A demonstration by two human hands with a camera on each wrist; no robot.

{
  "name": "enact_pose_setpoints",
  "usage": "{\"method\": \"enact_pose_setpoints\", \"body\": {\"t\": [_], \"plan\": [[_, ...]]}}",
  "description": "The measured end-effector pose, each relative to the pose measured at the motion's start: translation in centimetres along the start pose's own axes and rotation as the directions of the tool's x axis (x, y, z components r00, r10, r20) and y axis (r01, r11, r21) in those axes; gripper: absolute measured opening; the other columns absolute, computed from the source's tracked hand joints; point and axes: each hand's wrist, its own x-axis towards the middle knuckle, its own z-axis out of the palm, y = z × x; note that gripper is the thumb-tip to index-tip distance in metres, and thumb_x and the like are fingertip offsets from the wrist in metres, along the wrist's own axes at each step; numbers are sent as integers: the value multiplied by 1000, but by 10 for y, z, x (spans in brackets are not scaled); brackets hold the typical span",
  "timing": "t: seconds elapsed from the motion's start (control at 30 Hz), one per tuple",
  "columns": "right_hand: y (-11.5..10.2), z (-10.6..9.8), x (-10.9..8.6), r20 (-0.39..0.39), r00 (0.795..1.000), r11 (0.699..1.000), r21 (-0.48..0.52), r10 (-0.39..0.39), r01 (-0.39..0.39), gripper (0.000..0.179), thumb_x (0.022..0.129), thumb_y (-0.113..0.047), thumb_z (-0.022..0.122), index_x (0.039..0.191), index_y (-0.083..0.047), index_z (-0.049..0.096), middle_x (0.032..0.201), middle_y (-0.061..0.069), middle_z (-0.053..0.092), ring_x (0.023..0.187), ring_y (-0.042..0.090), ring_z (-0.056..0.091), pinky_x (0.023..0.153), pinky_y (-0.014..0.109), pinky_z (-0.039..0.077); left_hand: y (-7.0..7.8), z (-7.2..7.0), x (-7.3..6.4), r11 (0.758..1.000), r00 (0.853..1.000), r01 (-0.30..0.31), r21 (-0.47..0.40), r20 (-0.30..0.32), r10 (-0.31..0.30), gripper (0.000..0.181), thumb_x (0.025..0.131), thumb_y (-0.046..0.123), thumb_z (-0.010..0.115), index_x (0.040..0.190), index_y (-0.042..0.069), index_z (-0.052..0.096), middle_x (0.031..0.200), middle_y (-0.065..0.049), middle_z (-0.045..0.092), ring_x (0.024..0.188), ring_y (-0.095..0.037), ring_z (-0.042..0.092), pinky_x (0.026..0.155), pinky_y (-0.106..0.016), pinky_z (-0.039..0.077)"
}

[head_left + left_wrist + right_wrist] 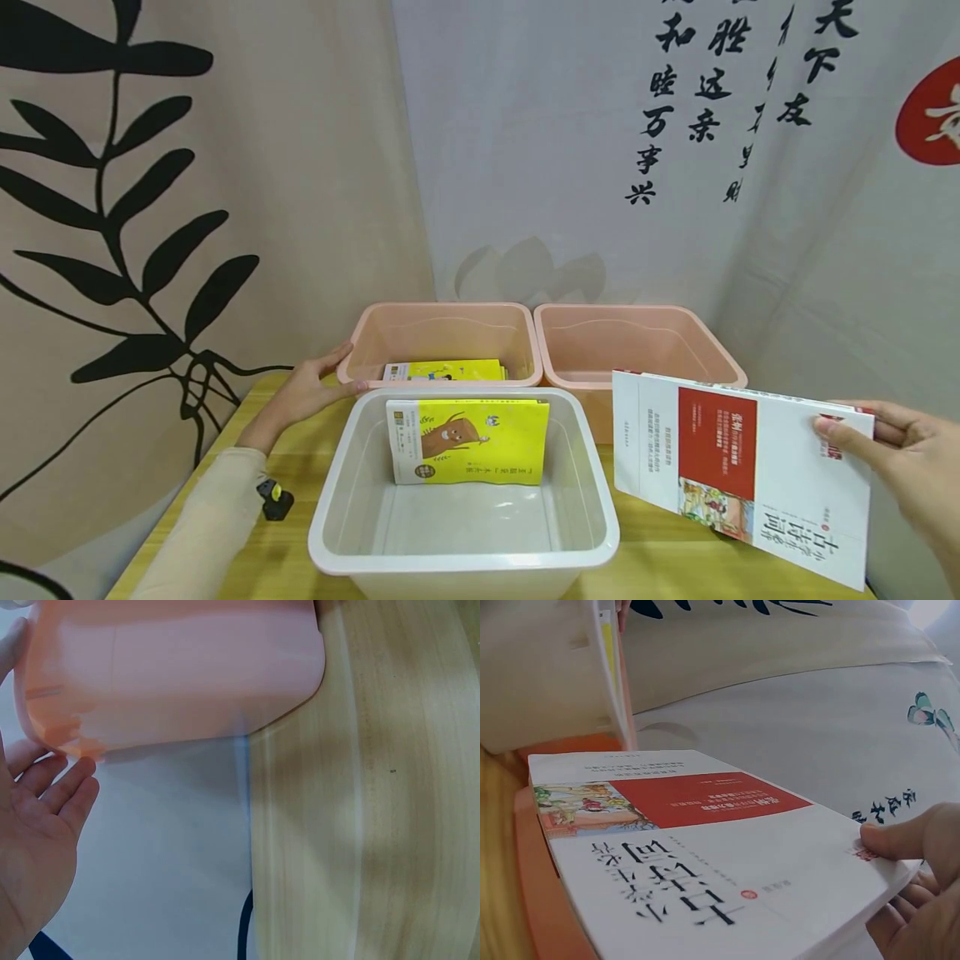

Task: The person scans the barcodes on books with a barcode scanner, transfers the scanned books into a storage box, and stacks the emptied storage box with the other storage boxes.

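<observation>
My right hand [896,446] pinches a white book [795,492] with a red block on its cover, thumb on the front and fingers behind. The book is tilted, to the right of the white bin. In the right wrist view its cover [780,877] faces up beside the thumb. My left hand [307,396] touches the left end of the left pink bin [450,318]. In the left wrist view the fingers rest at that bin's edge [180,682], lightly bent. Yellow books [457,370] lie in the left pink bin.
A white bin [465,565] stands in front, with a yellow book [487,442] leaning on its back wall. Another pink bin [622,333] stands at the back right. All rest on a wooden table [277,546], before a printed curtain [525,125].
</observation>
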Motion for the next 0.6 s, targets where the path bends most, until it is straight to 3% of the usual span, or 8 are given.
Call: {"method": "enact_pose_setpoints", "body": {"t": [0.23,0.47,0.6], "plan": [[12,4,-9,14,999,998,-52,33,-33,31,93,-4,74,89,-34,74,74,-25,71,57,4,65,51,16,46,-1,0,-1,1000,1000,-2,-2,-6,2,96,92,54,71,162,8,24,168,-13,21,149,-47,29,115,-66,32],[20,7,-18,7,988,980,-125,155,-153,18,92,-19,78,88,-36,73,73,-23,70,58,8,65,48,23,47,-2,0,-1,1000,1000,-4,-8,-13,4,97,92,54,72,162,8,25,168,-13,22,149,-47,30,114,-67,32],[25,7,-21,10,984,976,-122,181,-178,20,92,-19,78,86,-37,73,72,-22,70,57,7,64,47,24,48,-1,1,0,1000,1000,-5,-8,-14,5,97,91,54,73,162,8,25,168,-14,23,149,-46,31,114,-67,33]]}}
